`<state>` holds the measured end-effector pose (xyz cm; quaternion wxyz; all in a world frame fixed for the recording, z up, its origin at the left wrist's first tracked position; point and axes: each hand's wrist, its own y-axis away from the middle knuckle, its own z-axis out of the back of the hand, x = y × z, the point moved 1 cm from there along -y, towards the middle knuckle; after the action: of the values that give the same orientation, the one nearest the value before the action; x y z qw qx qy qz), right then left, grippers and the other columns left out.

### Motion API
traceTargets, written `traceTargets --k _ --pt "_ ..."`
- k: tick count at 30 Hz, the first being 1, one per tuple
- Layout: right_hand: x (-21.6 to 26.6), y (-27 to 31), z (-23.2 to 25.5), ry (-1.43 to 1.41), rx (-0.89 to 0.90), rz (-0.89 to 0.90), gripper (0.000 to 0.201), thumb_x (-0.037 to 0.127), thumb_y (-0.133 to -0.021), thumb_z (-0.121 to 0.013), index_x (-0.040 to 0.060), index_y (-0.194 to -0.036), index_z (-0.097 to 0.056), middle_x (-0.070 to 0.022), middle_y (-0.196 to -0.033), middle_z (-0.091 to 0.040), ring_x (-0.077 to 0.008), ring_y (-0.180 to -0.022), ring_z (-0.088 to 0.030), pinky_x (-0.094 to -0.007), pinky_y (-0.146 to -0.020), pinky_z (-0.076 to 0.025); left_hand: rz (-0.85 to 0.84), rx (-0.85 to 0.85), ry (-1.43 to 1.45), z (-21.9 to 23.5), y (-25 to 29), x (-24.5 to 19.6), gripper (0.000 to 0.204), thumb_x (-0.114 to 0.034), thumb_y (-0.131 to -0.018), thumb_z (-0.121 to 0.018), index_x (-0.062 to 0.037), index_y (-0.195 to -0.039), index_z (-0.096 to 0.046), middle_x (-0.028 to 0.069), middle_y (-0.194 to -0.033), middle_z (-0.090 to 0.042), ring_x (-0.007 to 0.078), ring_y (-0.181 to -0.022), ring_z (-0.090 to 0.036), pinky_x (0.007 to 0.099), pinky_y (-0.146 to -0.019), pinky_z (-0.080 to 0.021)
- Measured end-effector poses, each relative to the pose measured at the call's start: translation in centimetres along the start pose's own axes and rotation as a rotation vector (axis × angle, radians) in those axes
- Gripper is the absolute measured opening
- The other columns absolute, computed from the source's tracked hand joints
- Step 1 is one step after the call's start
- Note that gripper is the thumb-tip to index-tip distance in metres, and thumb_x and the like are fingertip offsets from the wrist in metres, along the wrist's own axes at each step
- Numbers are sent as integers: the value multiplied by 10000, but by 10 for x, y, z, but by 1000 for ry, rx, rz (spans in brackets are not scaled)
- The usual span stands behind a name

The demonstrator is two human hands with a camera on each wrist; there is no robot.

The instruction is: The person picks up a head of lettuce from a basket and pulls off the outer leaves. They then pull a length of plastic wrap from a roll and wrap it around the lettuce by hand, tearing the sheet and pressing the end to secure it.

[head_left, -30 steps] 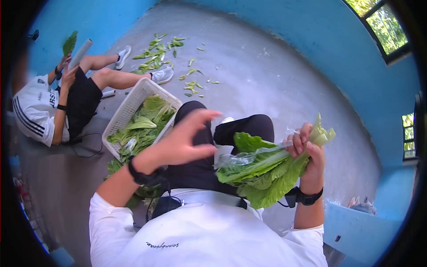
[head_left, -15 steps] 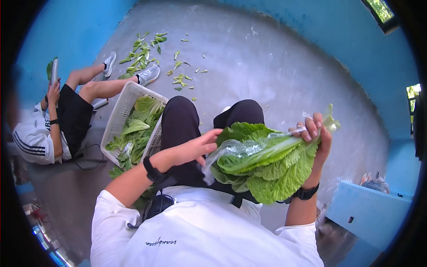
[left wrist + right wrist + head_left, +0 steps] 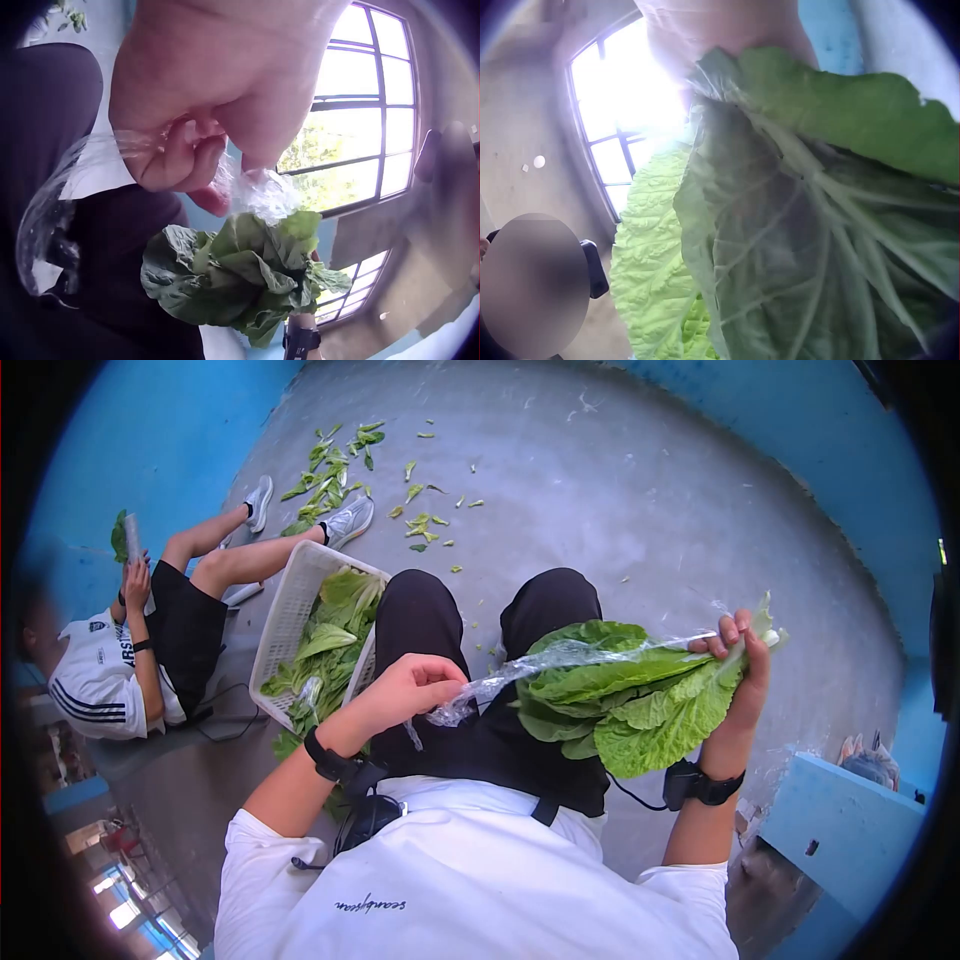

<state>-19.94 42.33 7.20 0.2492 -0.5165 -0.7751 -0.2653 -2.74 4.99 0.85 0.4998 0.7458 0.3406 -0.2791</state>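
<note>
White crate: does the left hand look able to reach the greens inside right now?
Probably yes: the left hand appears near the open-topped crate. But its fingers pinch clear film running to the leafy bunch in the right hand, so they would likely need to let go first.

near: two hands, one left hand [image 3: 408, 688] and one right hand [image 3: 752, 672]; one bunch of greens [image 3: 650, 710]; one strip of plastic [image 3: 575, 653]. left: one white basket [image 3: 284, 625]. far left: one seated person [image 3: 105, 665], two shoes [image 3: 348, 523]. far: loose leaves [image 3: 330, 482], too many to count.
</note>
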Motion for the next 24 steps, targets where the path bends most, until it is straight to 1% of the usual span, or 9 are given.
traceTargets --k 4,7,8,12,15,18,19,21,24 --pt "19 0 7 226 -71 -48 159 202 -969 -632 112 -1044 -524 -33 -981 -593 -118 -792 -585 -326 -825 -524 -145 39 -157 -5 11 -4 176 -83 -903 -773 0 -1048 -721 13 -899 -715 47 -783 -631 206 -693 -496" --pt "25 2 -1 317 -103 -84 168 201 -960 -638 112 -1054 -530 -66 -1036 -619 -120 -789 -588 -315 -816 -522 -104 -58 -138 3 18 -10 185 -76 -876 -796 -1 -1033 -733 11 -889 -716 48 -771 -632 210 -691 -504" --pt "30 2 4 341 -100 -96 173 172 -934 -639 101 -1056 -539 -160 -1203 -648 -121 -772 -593 -301 -801 -520 -112 -81 -144 4 21 -14 181 -74 -876 -795 1 -1028 -731 9 -884 -715 47 -763 -631 211 -690 -505" --pt "53 8 -1 679 -104 -123 211 125 -870 -644 58 -1049 -554 -314 -1425 -548 -124 -745 -610 -282 -749 -526 -150 -97 -265 6 31 -25 192 -73 -877 -794 3 -1036 -719 8 -886 -708 42 -770 -630 214 -701 -508" --pt "68 6 2 892 -152 -152 176 86 -853 -654 43 -1008 -583 -235 -1248 -668 -126 -748 -614 -280 -716 -527 -179 -32 -312 -1 23 -17 216 -90 -891 -784 -2 -1070 -700 15 -914 -702 46 -808 -633 215 -722 -505" --pt "61 6 10 1253 -50 -264 108 33 -826 -661 31 -924 -615 -122 -994 -713 -139 -751 -618 -290 -704 -522 -114 46 -232 -6 7 0 234 -131 -924 -758 -10 -1108 -678 20 -932 -692 57 -826 -631 224 -729 -500" --pt "47 8 -5 1385 37 -268 99 13 -800 -699 16 -871 -630 -53 -805 -667 -153 -735 -616 -305 -686 -510 -76 75 -191 -7 2 7 240 -147 -937 -748 -13 -1120 -670 21 -936 -688 60 -828 -628 228 -729 -499" --pt "14 17 -43 1690 311 -284 193 40 -769 -771 9 -906 -639 -89 -757 -637 -167 -675 -601 -347 -653 -491 -32 72 -171 -9 -9 22 195 -171 -1003 -658 -8 -1109 -646 25 -865 -674 65 -742 -601 233 -670 -484" --pt "-48 28 -60 1712 660 -56 253 35 -724 -791 16 -941 -664 -141 -908 -673 -344 -766 -654 -421 -686 -509 34 88 -160 -18 -16 32 167 -150 -1035 -602 -3 -1112 -620 32 -811 -670 66 -648 -576 218 -589 -466"
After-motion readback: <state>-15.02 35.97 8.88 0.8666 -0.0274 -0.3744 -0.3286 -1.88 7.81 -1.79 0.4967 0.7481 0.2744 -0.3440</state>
